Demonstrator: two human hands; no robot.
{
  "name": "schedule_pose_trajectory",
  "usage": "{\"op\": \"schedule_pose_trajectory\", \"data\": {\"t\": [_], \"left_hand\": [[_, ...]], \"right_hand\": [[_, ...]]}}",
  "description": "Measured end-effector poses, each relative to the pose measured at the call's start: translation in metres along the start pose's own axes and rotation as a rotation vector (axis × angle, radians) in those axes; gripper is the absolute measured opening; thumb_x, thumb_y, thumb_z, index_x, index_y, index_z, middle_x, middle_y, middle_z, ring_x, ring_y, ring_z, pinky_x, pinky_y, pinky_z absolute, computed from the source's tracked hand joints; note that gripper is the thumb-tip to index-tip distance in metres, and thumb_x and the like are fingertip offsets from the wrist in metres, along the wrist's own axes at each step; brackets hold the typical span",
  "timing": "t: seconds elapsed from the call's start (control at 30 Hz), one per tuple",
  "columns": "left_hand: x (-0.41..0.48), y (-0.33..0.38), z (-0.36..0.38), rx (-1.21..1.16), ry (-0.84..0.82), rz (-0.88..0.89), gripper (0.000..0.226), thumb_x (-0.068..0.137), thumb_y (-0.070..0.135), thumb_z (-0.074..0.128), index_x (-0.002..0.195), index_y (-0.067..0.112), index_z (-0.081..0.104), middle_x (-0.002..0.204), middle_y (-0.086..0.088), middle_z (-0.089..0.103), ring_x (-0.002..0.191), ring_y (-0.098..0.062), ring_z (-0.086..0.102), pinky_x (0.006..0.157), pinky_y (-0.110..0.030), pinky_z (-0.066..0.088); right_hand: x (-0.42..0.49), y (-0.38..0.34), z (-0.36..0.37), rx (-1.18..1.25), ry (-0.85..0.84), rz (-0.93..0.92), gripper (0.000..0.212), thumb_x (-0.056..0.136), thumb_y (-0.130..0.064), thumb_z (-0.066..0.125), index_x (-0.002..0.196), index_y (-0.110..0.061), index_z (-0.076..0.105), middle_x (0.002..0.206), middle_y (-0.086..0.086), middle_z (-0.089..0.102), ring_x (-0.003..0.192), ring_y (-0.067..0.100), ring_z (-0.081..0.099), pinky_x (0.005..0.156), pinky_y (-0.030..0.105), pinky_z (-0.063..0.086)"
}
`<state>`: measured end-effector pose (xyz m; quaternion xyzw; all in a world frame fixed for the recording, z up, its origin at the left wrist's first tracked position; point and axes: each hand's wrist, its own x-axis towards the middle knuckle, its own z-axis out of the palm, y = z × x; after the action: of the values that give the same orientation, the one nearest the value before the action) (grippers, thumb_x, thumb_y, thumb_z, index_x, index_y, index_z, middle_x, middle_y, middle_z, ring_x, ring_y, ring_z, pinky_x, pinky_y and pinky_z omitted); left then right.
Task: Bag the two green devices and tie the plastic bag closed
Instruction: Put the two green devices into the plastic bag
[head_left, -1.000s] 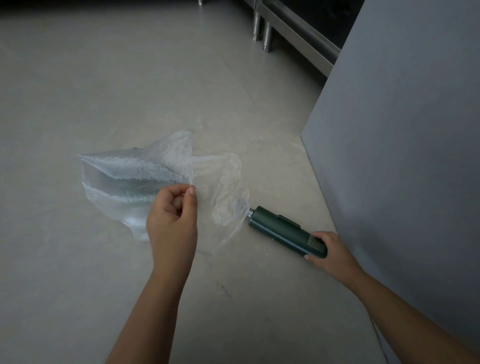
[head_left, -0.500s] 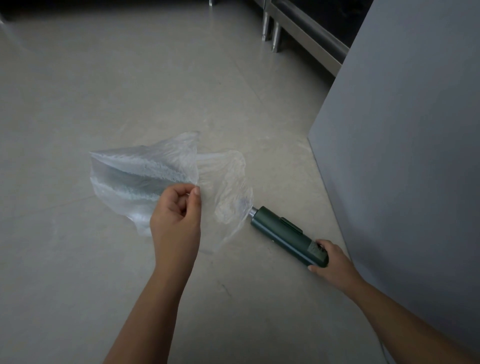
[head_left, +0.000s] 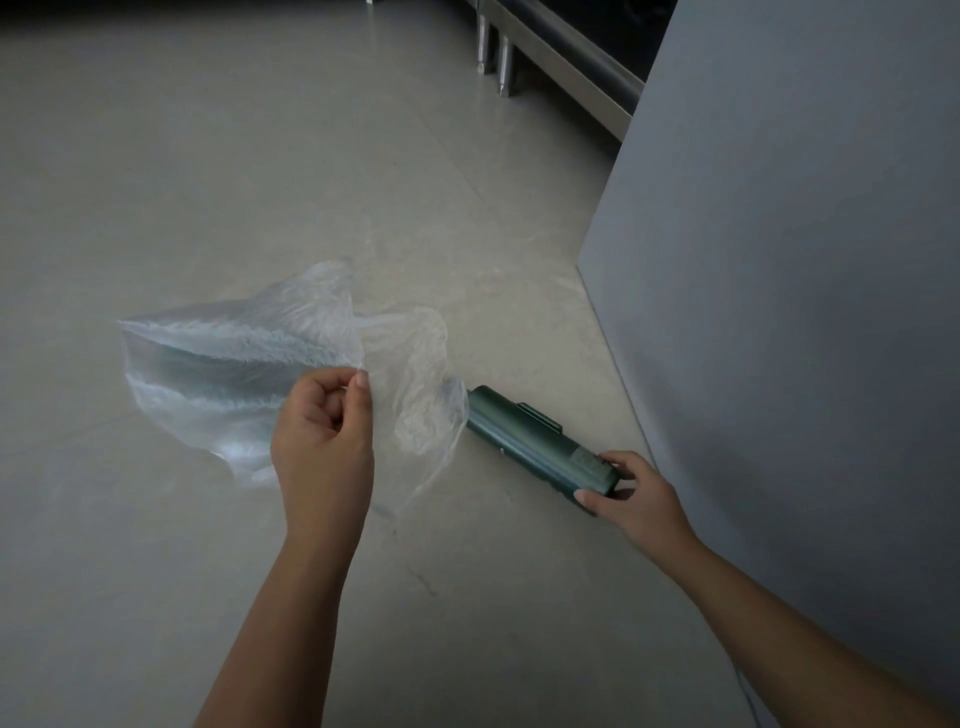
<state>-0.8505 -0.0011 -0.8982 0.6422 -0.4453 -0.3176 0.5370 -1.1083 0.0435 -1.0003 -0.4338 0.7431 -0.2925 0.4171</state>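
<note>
Pale, smooth floor (head_left: 208, 156) fills the head view, with a tall grey panel (head_left: 805, 312) rising on the right and two metal legs (head_left: 493, 52) under a steel frame at the top. One clear plastic bag (head_left: 223, 374) hangs open over the floor, its rim pinched between thumb and fingers of the left hand (head_left: 322, 447). One green device (head_left: 535, 447) is visible, lying slantwise just beside the panel; the bag's loose edge covers its far tip. The right hand (head_left: 634, 499) has its fingers closed around the device's near end.
</note>
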Motion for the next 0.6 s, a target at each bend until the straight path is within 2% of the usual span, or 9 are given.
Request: {"op": "schedule_pose_trajectory", "data": {"t": [0.1, 0.2, 0.3, 0.43, 0.6], "left_hand": [[0.002, 0.0, 0.004, -0.017, 0.0, -0.013, 0.017, 0.09, 0.021, 0.054, 0.075, 0.03, 0.054, 0.061, -0.002, 0.05, 0.055, -0.012, 0.045, 0.057, -0.025, 0.042], [0.005, 0.001, 0.007, -0.033, 0.003, -0.011, 0.017, 0.09, 0.021, 0.054, 0.075, 0.029, 0.054, 0.062, -0.002, 0.05, 0.056, -0.013, 0.045, 0.058, -0.028, 0.043], [0.007, 0.003, 0.01, -0.042, 0.011, -0.018, 0.019, 0.09, 0.021, 0.054, 0.075, 0.031, 0.053, 0.063, -0.001, 0.051, 0.057, -0.013, 0.046, 0.06, -0.032, 0.044], [0.008, 0.005, 0.014, -0.041, 0.009, -0.018, 0.018, 0.091, 0.021, 0.054, 0.076, 0.031, 0.054, 0.063, -0.002, 0.051, 0.059, -0.016, 0.047, 0.064, -0.042, 0.049], [0.01, 0.002, 0.017, -0.035, 0.009, -0.016, 0.017, 0.091, 0.021, 0.054, 0.076, 0.031, 0.054, 0.064, -0.006, 0.051, 0.06, -0.021, 0.048, 0.068, -0.049, 0.051]], "right_hand": [[-0.001, -0.005, 0.003, 0.101, 0.027, 0.037, 0.043, 0.069, -0.019, 0.077, 0.105, -0.023, 0.054, 0.096, -0.006, 0.055, 0.084, 0.021, 0.062, 0.073, 0.035, 0.055], [-0.003, -0.007, 0.003, 0.173, 0.053, 0.053, 0.043, 0.068, -0.019, 0.078, 0.104, -0.023, 0.056, 0.1, -0.001, 0.058, 0.083, 0.025, 0.065, 0.074, 0.042, 0.058], [-0.004, -0.013, -0.004, 0.23, 0.072, 0.031, 0.04, 0.07, -0.016, 0.076, 0.104, -0.023, 0.056, 0.101, -0.001, 0.058, 0.082, 0.025, 0.066, 0.07, 0.038, 0.059], [-0.001, -0.025, -0.015, 0.372, 0.076, -0.002, 0.033, 0.073, -0.009, 0.073, 0.095, -0.026, 0.057, 0.101, 0.001, 0.057, 0.08, 0.02, 0.065, 0.059, 0.023, 0.058], [-0.002, -0.037, -0.024, 0.494, 0.032, -0.033, 0.03, 0.075, -0.004, 0.069, 0.093, -0.026, 0.058, 0.108, 0.005, 0.059, 0.083, 0.017, 0.066, 0.062, 0.026, 0.058]]}}
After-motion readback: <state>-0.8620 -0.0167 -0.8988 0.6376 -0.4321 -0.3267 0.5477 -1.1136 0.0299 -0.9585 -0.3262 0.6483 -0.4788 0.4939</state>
